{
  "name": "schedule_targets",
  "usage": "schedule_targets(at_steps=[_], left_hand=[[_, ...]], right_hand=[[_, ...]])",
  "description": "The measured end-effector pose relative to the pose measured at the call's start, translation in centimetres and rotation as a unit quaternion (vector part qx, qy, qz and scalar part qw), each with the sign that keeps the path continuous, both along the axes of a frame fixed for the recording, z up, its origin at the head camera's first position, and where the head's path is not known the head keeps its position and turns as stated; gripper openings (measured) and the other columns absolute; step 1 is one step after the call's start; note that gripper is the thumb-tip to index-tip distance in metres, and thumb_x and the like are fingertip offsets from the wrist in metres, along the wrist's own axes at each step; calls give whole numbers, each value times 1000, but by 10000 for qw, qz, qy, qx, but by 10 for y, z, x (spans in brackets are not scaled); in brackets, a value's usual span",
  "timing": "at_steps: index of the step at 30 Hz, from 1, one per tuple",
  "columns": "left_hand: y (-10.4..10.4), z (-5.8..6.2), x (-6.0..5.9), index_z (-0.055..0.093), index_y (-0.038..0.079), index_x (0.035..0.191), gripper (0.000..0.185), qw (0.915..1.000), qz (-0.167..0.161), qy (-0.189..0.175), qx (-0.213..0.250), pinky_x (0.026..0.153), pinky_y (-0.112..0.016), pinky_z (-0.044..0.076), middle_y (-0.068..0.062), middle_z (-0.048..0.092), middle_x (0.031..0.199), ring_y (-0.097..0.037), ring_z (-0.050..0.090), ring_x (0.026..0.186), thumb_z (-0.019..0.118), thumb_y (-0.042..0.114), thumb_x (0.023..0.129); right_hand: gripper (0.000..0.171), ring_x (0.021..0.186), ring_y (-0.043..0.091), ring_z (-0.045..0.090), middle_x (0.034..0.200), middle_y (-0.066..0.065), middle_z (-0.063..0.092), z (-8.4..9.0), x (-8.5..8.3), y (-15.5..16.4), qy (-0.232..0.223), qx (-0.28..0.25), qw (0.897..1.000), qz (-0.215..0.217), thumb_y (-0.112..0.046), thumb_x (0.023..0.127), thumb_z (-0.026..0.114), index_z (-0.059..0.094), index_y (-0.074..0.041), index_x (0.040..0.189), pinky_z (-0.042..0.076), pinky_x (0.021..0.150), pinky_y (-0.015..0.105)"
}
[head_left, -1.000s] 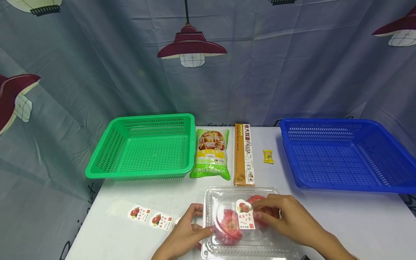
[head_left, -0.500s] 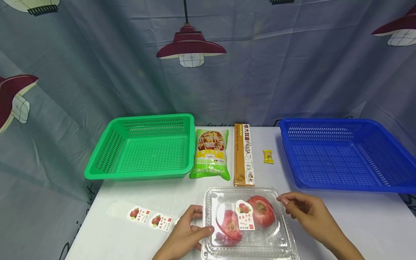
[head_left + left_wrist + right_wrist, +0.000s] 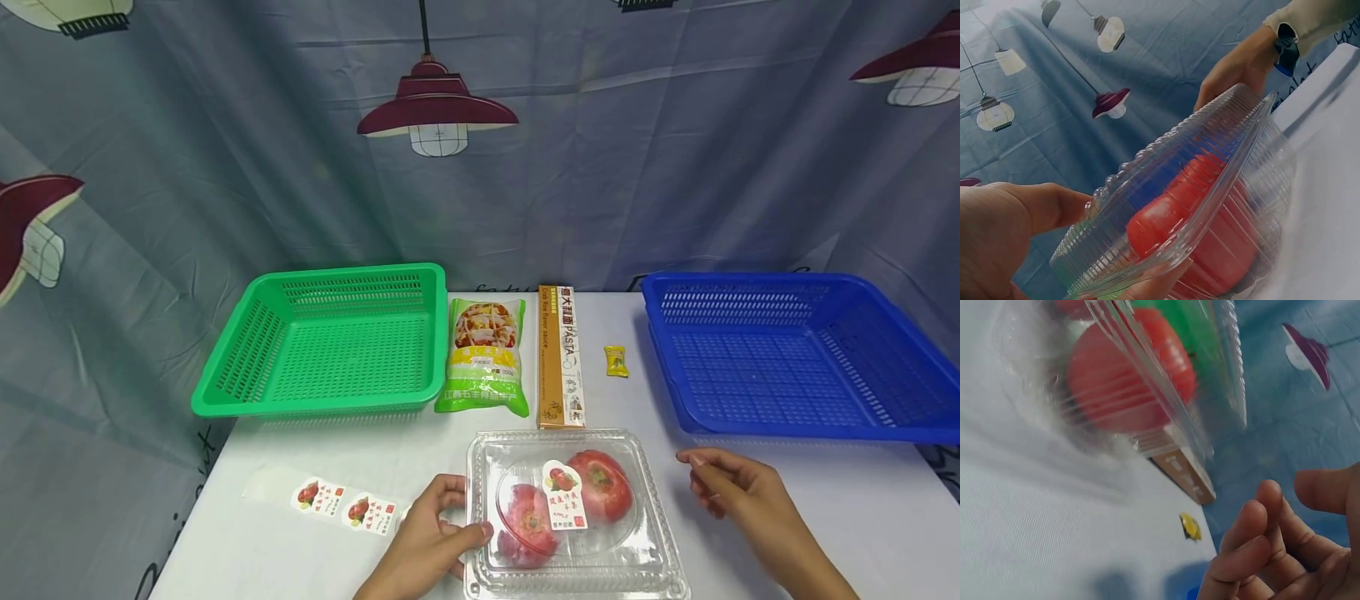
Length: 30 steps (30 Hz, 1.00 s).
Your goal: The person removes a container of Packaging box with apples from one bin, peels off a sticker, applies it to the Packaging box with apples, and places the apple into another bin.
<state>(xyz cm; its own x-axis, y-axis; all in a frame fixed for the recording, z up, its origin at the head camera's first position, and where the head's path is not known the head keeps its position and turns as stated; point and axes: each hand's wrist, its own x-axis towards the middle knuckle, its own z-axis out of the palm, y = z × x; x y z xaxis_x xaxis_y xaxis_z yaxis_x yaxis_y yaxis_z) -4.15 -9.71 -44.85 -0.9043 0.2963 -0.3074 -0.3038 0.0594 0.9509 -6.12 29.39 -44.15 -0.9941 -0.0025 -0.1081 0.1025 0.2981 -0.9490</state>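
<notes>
Head: lid lbl [image 3: 565,497] runs approx fore-aft, rounded end away.

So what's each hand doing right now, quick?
Left hand: closed on the left edge of the clear plastic fruit container.
Right hand: open, fingers loosely bent, holding nothing.

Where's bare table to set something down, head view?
Free: the table in front of the blue basket, right of the right hand; also below the sticker strip, left of the left hand. Crowded: back middle, where green basket, green bag and pasta box sit close, clear container just in front.
</notes>
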Motion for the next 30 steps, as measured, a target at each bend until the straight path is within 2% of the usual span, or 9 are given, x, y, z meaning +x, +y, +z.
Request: schedule_targets(at_steps=[8,12,15,18,20,22,26,30], left_hand=[[1,1,1,42,-2,129,55,9995,-11,5,307,52,-42,56,-15,56,116,-30,68,77,73,10,85],[0,-1,1,39,0,136,63,9997,18,10,238,53,-41,56,-16,55,121,-30,69,80,74,12,85],[1,-2,1,31,10,148,79,9999,124,-16,51,53,-40,56,-20,53,127,-28,69,82,76,16,84],[2,-1,3,24,27,153,89,9998,198,15,-22,53,-40,56,-24,51,132,-27,70,82,78,17,83],[3,0,4,26,34,152,87,9998,194,108,-17,53,-41,56,-26,49,134,-28,70,79,78,18,84],[3,0,5,31,35,149,82,9996,156,218,18,53,-41,56,-26,50,134,-28,71,78,77,17,85],[2,-1,6,40,31,144,70,9992,125,364,69,52,-39,56,-27,49,135,-29,71,76,77,18,86],[2,-3,6,42,29,143,67,9989,146,437,121,52,-39,56,-28,46,138,-29,71,74,77,19,87]], right_hand=[[21,71,16,60,82,9,62,-11,-3,20,-190,-1121,9934,-171,-11,102,55,67,0,115,51,57,27],[21,72,16,61,83,8,63,-14,-4,26,-210,-1297,9912,-186,-12,102,55,68,-3,115,51,58,27],[21,73,16,61,84,7,64,-14,-5,28,-274,-1291,9910,-230,-13,102,55,68,-4,116,51,59,27],[21,73,16,61,84,7,64,-15,-6,29,-332,-1250,9913,-249,-14,102,55,68,-4,116,51,59,27],[21,74,16,61,84,7,64,-15,-6,30,-369,-1240,9912,-264,-14,102,55,68,-5,116,51,59,27],[21,74,15,61,84,7,64,-16,-6,30,-393,-1271,9907,-273,-15,102,55,69,-7,116,51,60,27],[21,73,14,61,85,5,64,-16,-8,32,-421,-1501,9874,-288,-15,103,53,70,-10,115,52,59,27],[21,73,14,64,86,4,65,-16,-11,34,-467,-2034,9774,-331,-15,104,52,71,-11,112,53,60,26]])
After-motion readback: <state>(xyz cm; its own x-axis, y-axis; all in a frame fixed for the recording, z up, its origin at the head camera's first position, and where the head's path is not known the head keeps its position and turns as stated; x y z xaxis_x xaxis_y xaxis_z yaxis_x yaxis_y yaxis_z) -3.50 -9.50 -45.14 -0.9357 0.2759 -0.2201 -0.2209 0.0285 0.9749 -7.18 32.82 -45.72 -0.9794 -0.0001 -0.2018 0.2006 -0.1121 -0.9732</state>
